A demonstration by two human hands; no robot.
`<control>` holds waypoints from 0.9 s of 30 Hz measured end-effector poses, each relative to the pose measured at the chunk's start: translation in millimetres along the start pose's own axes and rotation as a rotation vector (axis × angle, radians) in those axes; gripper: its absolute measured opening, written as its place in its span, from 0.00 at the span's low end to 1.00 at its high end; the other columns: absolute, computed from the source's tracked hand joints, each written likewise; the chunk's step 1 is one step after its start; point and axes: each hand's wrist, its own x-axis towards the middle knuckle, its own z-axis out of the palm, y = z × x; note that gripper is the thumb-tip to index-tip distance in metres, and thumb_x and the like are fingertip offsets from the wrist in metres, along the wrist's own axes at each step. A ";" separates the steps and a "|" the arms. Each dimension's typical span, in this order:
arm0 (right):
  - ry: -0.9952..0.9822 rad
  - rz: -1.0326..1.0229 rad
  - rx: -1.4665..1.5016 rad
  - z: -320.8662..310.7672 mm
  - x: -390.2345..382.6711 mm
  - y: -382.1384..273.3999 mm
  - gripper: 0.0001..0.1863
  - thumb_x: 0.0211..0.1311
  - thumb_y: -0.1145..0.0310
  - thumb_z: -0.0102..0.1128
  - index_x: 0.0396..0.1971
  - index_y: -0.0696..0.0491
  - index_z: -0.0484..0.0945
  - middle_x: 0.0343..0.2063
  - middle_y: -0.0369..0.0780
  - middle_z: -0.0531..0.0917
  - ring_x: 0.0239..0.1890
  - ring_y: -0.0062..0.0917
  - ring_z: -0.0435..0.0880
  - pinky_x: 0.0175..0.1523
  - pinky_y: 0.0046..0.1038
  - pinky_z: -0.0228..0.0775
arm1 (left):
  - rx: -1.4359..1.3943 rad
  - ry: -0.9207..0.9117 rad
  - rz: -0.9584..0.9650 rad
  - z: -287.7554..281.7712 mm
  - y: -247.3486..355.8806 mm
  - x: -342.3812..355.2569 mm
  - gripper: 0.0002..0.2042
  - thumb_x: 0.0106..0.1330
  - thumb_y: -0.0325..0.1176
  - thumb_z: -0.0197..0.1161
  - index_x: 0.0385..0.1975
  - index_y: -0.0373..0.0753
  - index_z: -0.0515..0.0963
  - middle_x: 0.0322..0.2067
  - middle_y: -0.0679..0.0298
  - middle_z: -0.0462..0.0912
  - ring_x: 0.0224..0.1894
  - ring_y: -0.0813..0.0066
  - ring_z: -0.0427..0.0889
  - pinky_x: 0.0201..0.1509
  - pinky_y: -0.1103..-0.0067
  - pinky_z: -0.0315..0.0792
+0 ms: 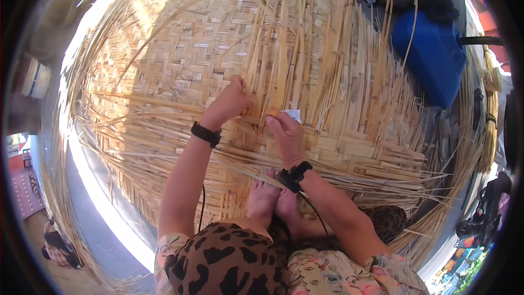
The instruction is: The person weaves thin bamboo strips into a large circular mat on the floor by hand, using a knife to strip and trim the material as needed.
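A large mat woven from flat, straw-coloured bamboo strips (202, 38) spreads beneath both my hands. Its left part is tightly woven, while many long loose strips (338, 76) run lengthwise over the right. My left hand (226, 102) is closed at the edge of the tight weave, its fingertips on a bamboo strip. Just right of it and nearer to me, my right hand (287, 135) pinches a strip between thumb and forefinger. A small white scrap (293, 114) shows behind the right hand's fingers; its kind is unclear. Both wrists wear black bands.
My bare feet (263, 199) rest on the mat's near part. Loose strip ends stick out along its edges. At the far right lies a blue plastic container (428, 54). A white bucket (37, 78) stands at the left, and a person (60, 248) is at the lower left.
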 end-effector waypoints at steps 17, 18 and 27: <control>-0.440 0.073 -0.032 -27.2 83.5 17.0 0.12 0.78 0.70 0.61 0.54 0.52 0.89 0.43 0.46 0.93 0.46 0.41 0.93 0.52 0.39 0.83 | -0.388 0.387 0.217 42.4 -87.2 -44.1 0.16 0.68 0.18 0.71 0.55 0.39 0.87 0.48 0.68 0.85 0.52 0.73 0.84 0.60 0.76 0.79; -0.338 -0.019 -0.100 -18.1 75.2 8.7 0.12 0.79 0.71 0.60 0.54 0.53 0.88 0.44 0.46 0.93 0.48 0.41 0.93 0.54 0.38 0.82 | -0.094 0.571 0.245 40.5 -115.7 -57.1 0.14 0.68 0.18 0.71 0.51 0.38 0.88 0.49 0.67 0.84 0.53 0.70 0.84 0.62 0.75 0.79; 0.103 -0.145 -0.501 -153.7 32.5 -10.1 0.17 0.79 0.76 0.57 0.63 0.55 0.80 0.48 0.43 0.90 0.46 0.29 0.89 0.53 0.31 0.82 | -1.359 0.118 0.594 -68.2 -41.1 -114.3 0.22 0.76 0.41 0.73 0.66 0.44 0.78 0.39 0.67 0.84 0.48 0.73 0.82 0.63 0.67 0.75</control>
